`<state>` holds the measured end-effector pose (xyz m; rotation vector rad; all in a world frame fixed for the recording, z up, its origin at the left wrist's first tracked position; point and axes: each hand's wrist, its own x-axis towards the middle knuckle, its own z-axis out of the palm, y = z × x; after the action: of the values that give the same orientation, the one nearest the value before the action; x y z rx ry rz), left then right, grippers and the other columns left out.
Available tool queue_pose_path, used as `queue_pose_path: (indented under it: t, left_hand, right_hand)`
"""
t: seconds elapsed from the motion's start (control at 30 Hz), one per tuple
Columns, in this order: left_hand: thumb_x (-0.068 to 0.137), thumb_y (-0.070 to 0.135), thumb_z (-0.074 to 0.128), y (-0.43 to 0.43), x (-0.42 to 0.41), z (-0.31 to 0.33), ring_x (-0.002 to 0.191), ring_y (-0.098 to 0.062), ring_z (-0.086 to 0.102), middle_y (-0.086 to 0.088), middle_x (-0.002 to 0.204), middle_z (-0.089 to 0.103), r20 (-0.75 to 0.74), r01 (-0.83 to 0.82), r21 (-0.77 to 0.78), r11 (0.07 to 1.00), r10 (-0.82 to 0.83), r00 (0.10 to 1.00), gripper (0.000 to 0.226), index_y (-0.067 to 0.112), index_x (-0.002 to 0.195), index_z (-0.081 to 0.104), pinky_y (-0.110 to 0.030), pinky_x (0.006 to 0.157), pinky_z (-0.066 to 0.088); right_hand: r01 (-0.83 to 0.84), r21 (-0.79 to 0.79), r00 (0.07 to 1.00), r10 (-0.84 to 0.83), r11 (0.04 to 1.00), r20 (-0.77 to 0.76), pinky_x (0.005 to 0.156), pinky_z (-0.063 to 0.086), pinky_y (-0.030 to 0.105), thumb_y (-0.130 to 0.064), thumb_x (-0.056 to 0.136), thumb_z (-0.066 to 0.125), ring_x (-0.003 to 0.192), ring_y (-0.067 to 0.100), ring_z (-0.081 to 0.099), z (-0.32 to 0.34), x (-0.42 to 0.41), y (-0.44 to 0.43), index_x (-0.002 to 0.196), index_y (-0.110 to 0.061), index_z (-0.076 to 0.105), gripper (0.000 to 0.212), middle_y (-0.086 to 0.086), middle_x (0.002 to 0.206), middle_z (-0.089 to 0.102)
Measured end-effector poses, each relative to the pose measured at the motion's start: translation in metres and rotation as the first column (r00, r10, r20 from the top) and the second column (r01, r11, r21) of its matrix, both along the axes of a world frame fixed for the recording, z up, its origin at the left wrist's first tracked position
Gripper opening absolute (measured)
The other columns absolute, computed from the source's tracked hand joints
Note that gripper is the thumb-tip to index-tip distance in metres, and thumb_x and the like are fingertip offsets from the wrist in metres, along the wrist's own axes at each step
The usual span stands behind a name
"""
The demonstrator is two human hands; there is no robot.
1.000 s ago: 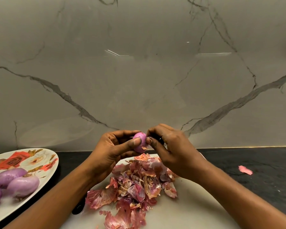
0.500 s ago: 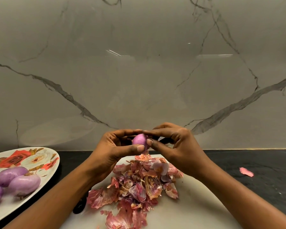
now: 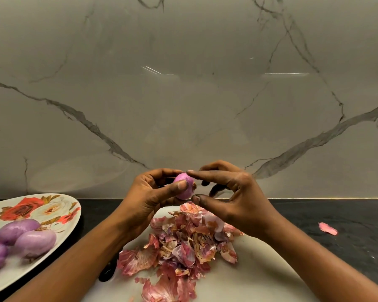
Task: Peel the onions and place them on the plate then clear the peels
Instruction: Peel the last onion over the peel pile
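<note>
Three peeled onions (image 3: pixel 35 240) already lie together on the flowered plate (image 3: pixel 78 211) at the left, set well away from the mess so that they stay clean. A fourth onion (image 3: pixel 183 186) is raised above the white board (image 3: pixel 260 275), probably so that whatever comes off it drops onto the heap of peels (image 3: pixel 183 240) directly below. The left hand (image 3: pixel 153 192) grips it, with the thumb pressed across the near side and the fingers curled round the back. That leaves the right end bare, where a small brown scrap seems to cling.

The right hand (image 3: pixel 234 197) works at that end. Its forefinger is stretched out with the tip on top of the onion, and its thumb reaches in just beneath. The other fingers are curled back around something dark, and I cannot tell whether they hold anything.

The onion looks almost clean, so this appears to be the last picking-over before it joins the others. One stray peel (image 3: pixel 327 228) lies apart on the dark worktop (image 3: pixel 347 210) to the right and will need collecting with the heap.
</note>
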<state>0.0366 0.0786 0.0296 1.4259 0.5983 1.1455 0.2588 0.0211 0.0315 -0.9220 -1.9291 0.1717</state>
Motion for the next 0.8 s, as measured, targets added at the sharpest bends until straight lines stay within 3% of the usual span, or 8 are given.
queue_pose_path:
  t: [0.23, 0.37, 0.5, 0.63, 0.8]
  left_hand:
    - [0.038, 0.053, 0.106, 0.0026, -0.0011, 0.0019, 0.099, -0.032, 0.077, -0.016, 0.116, 0.077, 0.066, -0.027, -0.05, 0.998, 0.03, 0.997, 0.075, 0.018, 0.101, 0.084, -0.033, 0.074, 0.066]
    - [0.042, 0.052, 0.105, 0.002, -0.0012, 0.0022, 0.102, -0.035, 0.077, -0.018, 0.117, 0.077, 0.064, 0.0, -0.055, 0.998, 0.004, 0.998, 0.074, 0.017, 0.103, 0.083, -0.033, 0.077, 0.066]
    - [0.044, 0.045, 0.106, -0.0027, -0.0003, 0.0025, 0.103, -0.036, 0.077, -0.021, 0.117, 0.076, 0.03, 0.058, -0.053, 0.997, -0.057, 0.998, 0.072, 0.013, 0.104, 0.082, -0.034, 0.077, 0.066]
    - [0.044, 0.044, 0.106, -0.0048, -0.0001, 0.0028, 0.1, -0.036, 0.077, -0.021, 0.115, 0.077, 0.021, 0.066, -0.06, 0.996, -0.065, 0.998, 0.071, 0.012, 0.102, 0.082, -0.03, 0.074, 0.065]
    - [0.043, 0.043, 0.107, -0.0036, 0.0008, 0.0018, 0.1, -0.04, 0.077, -0.023, 0.115, 0.076, 0.034, 0.051, -0.087, 0.995, -0.049, 0.998, 0.071, 0.011, 0.101, 0.081, -0.032, 0.074, 0.066]
  right_hand:
    - [0.014, -0.006, 1.0, -0.015, 1.0, -0.017, 0.071, 0.063, 0.028, -0.01, 0.087, 0.085, 0.095, 0.014, 0.072, 0.0013, 0.0035, -0.0002, 0.099, -0.017, 0.086, 0.014, -0.009, 0.101, 0.072]
    - [0.093, -0.025, 0.995, -0.094, 0.995, -0.045, 0.073, 0.062, 0.022, -0.019, 0.091, 0.083, 0.096, 0.004, 0.074, -0.0006, 0.0027, 0.0021, 0.108, -0.018, 0.083, 0.018, -0.01, 0.102, 0.078]
    - [0.067, -0.155, 0.991, -0.084, 0.986, -0.1, 0.078, 0.065, 0.027, -0.035, 0.087, 0.083, 0.094, 0.004, 0.076, 0.0005, -0.0017, 0.0005, 0.113, -0.023, 0.081, 0.029, -0.012, 0.099, 0.08]
    - [-0.013, -0.232, 0.974, -0.04, 0.973, -0.223, 0.078, 0.063, 0.023, -0.03, 0.084, 0.081, 0.09, 0.006, 0.078, 0.0031, -0.0023, 0.0009, 0.11, -0.02, 0.082, 0.027, -0.009, 0.098, 0.082]
    - [0.1, -0.034, 0.992, -0.102, 0.994, -0.071, 0.079, 0.062, 0.019, -0.026, 0.093, 0.077, 0.091, -0.001, 0.076, -0.0039, -0.0045, 0.0007, 0.116, -0.018, 0.08, 0.025, -0.01, 0.102, 0.081]
